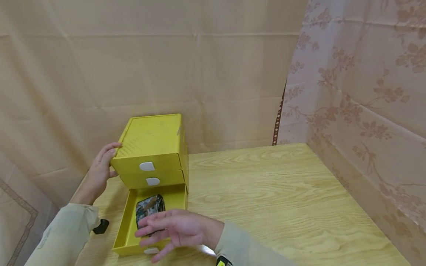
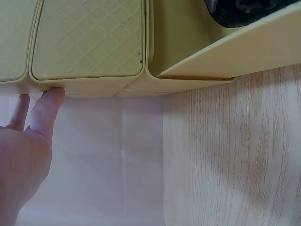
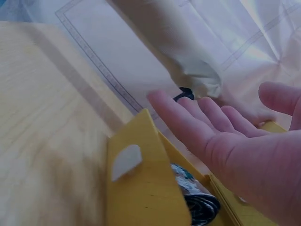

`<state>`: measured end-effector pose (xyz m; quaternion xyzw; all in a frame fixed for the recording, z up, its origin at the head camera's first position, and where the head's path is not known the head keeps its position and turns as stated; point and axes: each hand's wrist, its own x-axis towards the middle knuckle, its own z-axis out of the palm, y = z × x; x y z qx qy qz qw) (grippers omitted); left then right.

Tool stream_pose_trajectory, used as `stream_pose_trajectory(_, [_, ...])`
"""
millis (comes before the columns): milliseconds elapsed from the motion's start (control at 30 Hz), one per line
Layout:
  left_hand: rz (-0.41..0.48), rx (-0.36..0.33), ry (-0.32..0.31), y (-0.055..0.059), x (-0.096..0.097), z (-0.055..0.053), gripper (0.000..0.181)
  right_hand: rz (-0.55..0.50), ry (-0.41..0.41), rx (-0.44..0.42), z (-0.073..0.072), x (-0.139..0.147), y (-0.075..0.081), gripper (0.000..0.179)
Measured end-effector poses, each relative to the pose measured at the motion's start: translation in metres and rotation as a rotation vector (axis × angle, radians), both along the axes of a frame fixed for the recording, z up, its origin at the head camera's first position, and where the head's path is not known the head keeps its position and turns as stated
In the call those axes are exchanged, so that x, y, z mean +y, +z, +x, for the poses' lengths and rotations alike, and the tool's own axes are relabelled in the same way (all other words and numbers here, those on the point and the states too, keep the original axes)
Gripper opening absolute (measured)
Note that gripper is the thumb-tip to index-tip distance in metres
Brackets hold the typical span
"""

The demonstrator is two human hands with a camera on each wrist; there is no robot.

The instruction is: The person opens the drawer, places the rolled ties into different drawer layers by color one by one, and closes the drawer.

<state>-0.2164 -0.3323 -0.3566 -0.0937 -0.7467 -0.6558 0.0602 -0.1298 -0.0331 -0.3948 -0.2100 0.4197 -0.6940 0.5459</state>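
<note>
A yellow drawer unit [image 1: 151, 135] stands on the table, its bottom drawer [image 1: 124, 232] pulled out and the two above it closed. Inside that drawer lies a dark patterned bundle [image 1: 148, 207] that looks like folded or rolled fabric; the right wrist view shows layered dark edges on the bundle [image 3: 202, 207]. My left hand [image 1: 100, 171] rests against the unit's left side, fingers at the top edge; in the left wrist view, fingertips [image 2: 51, 96] touch the side wall. Over the open drawer hovers my right hand [image 1: 181, 229], fingers extended and spread, holding nothing and partly covering the bundle.
White tab handles [image 1: 146, 166] mark the drawer fronts. The wood-grain table [image 1: 266, 195] extends to the right. A beige curtain [image 1: 166, 66] hangs behind the unit, and a floral cloth [image 1: 372, 111] hangs along the right side. A black piece [image 1: 101, 226] shows by the left cuff.
</note>
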Motion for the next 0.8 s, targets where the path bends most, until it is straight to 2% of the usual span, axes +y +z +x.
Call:
stream_pose_trajectory(200, [-0.065, -0.013, 0.007, 0.0, 0.0, 0.002, 0.033, 0.068, 0.057, -0.021, 0.01, 0.001, -0.008, 0.044])
stream_pose_trajectory(300, [-0.054, -0.012, 0.007, 0.0, 0.001, 0.003, 0.032, 0.098, 0.061, -0.047, 0.015, -0.001, -0.014, 0.045])
stream_pose_trajectory(467, [-0.011, -0.003, 0.006, 0.001, 0.003, 0.003, 0.03, 0.114, 0.018, -0.086, 0.026, -0.005, -0.024, 0.043])
stream_pose_trajectory(600, [0.004, 0.0, 0.004, 0.001, 0.003, 0.002, 0.031, 0.095, 0.004, -0.158, 0.033, -0.009, -0.029, 0.041])
stream_pose_trajectory(733, [0.009, -0.001, 0.005, 0.002, 0.003, 0.003, 0.031, 0.119, 0.01, -0.233, 0.037, -0.012, -0.034, 0.035])
stream_pose_trajectory(800, [0.01, -0.001, 0.009, 0.002, 0.003, 0.003, 0.03, 0.141, 0.017, -0.233, 0.038, -0.013, -0.037, 0.033])
